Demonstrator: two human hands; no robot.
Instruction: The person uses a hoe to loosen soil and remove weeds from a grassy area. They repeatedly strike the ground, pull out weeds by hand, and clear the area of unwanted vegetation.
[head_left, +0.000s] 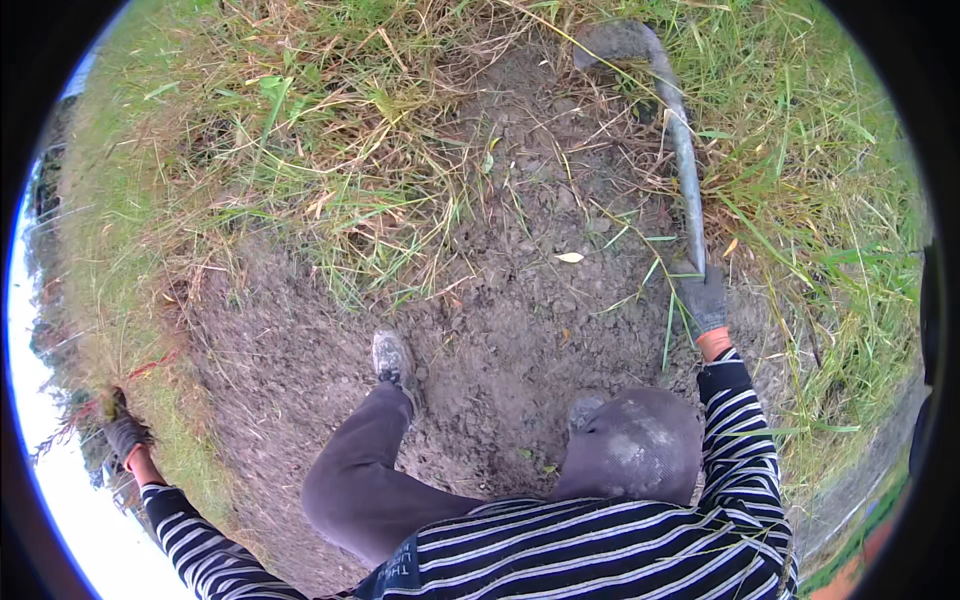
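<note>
My right hand, in a grey work glove with an orange cuff, is closed around the lower end of a long grey handle. That handle belongs to a sickle-like tool, whose broad hooked blade bends left over the grass at the top. Grass blades hang beside the right glove. Far out at the left rim, my gloved left hand is raised and closed on a thin red-stemmed weed. Its stem runs out on both sides of the fist; finer details there are blurred.
Bare, crumbly soil lies under me, with a pale leaf on it. Cut and matted grass borders it ahead, and taller green grass stands to the right. My left shoe and bent right knee are below.
</note>
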